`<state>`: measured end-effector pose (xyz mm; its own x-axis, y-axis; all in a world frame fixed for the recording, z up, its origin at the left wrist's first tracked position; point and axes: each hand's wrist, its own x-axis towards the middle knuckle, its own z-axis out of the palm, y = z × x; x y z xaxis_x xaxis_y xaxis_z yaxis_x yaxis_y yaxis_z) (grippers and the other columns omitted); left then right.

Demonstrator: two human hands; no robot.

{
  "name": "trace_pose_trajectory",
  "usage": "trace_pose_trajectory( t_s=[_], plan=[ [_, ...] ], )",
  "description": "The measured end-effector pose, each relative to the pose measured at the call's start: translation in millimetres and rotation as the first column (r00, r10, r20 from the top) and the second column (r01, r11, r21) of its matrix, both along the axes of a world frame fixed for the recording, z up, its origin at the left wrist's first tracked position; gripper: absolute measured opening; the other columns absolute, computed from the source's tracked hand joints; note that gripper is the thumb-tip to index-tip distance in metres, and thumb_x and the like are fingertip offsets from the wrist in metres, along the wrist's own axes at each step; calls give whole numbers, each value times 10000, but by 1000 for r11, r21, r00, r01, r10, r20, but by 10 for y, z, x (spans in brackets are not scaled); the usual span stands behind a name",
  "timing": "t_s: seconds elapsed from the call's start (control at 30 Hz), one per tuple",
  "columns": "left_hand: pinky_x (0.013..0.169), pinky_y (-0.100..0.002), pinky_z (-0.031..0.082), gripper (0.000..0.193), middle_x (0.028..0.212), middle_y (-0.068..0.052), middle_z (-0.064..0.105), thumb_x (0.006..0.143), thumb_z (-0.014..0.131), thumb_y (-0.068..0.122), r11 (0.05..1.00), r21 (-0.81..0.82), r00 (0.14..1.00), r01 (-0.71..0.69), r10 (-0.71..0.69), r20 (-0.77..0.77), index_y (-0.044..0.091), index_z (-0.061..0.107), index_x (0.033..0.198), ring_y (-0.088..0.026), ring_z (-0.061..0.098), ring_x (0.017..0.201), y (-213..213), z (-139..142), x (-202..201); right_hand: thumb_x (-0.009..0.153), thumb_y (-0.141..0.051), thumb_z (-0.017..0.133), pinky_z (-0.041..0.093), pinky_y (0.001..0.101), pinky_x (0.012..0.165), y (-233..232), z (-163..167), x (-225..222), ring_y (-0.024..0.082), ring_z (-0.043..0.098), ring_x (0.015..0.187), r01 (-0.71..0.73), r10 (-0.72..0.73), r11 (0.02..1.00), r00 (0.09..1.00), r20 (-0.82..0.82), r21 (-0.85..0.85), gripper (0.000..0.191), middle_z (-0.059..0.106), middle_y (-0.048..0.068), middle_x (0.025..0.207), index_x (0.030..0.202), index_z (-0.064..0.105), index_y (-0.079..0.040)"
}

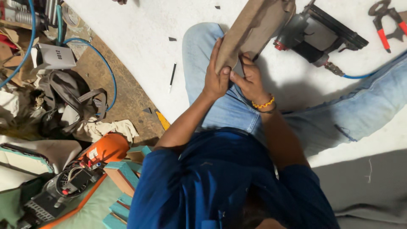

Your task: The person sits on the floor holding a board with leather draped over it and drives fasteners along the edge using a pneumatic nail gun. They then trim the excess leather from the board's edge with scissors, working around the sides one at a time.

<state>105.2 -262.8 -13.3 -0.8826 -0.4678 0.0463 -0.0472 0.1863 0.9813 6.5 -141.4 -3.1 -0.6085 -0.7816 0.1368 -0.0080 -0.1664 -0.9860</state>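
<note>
I sit on the floor in blue jeans with a long tan wooden piece [254, 25] resting over my left knee. My left hand [216, 74] grips the near end of that piece, thumb over its edge. My right hand [250, 80], with a yellow bead bracelet at the wrist, pinches the same end from the right side. Both hands touch each other at the piece's lower tip.
A black pneumatic nail gun [318, 36] with a blue hose lies just past the wood. Red-handled pliers [388, 23] lie at top right. A black pen [172, 76], a grey bag [72, 104], an orange machine [85, 169] and teal wood blocks [123, 178] sit at the left.
</note>
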Motion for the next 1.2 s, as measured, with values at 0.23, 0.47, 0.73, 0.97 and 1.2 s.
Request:
trace_pose_trajectory(
  t_s=[0.23,0.47,0.73,0.97,1.2],
  plan=[
    [1296,-377,299,710,1644,-236,409,1094,533,355,994,-101,999,-33,31,-20,-53,271,1613,-330,393,1544,88,8,1,1002,-225,744,525,336,908,666,-214,-592,250,681,1046,-198,321,884,915,-243,424,149,728,83,1100,1048,739,-83],
    [1256,-372,387,618,1587,-237,490,1072,591,239,989,-145,999,-35,32,-21,-23,360,1583,-336,481,1514,-92,52,-264,779,-322,896,457,471,812,1291,-684,-931,373,588,908,636,104,602,538,-836,484,448,591,176,957,938,590,-36],
    [1174,-370,466,621,1510,-228,567,1052,623,248,984,-173,999,-35,32,-20,15,388,1577,-328,591,1408,-75,137,-346,774,-220,894,513,464,753,1293,-670,-1075,363,639,847,581,137,664,524,-841,470,406,623,154,930,989,591,-56],
    [1168,-372,477,621,1538,-230,546,1065,626,250,989,-144,999,-35,30,-37,26,371,1584,-331,581,1424,-83,129,-339,858,-220,819,545,360,763,1609,11,-609,260,676,833,387,-321,798,922,-217,462,460,723,113,1071,1223,585,-65],
    [1144,-353,511,622,1530,-207,560,1038,645,181,989,-144,999,-46,43,-26,48,380,1585,-313,610,1404,-46,161,-354,764,-122,834,588,396,872,1238,478,-196,322,729,1006,204,-84,959,869,-488,199,523,721,196,1105,1238,650,3]
  ],
)
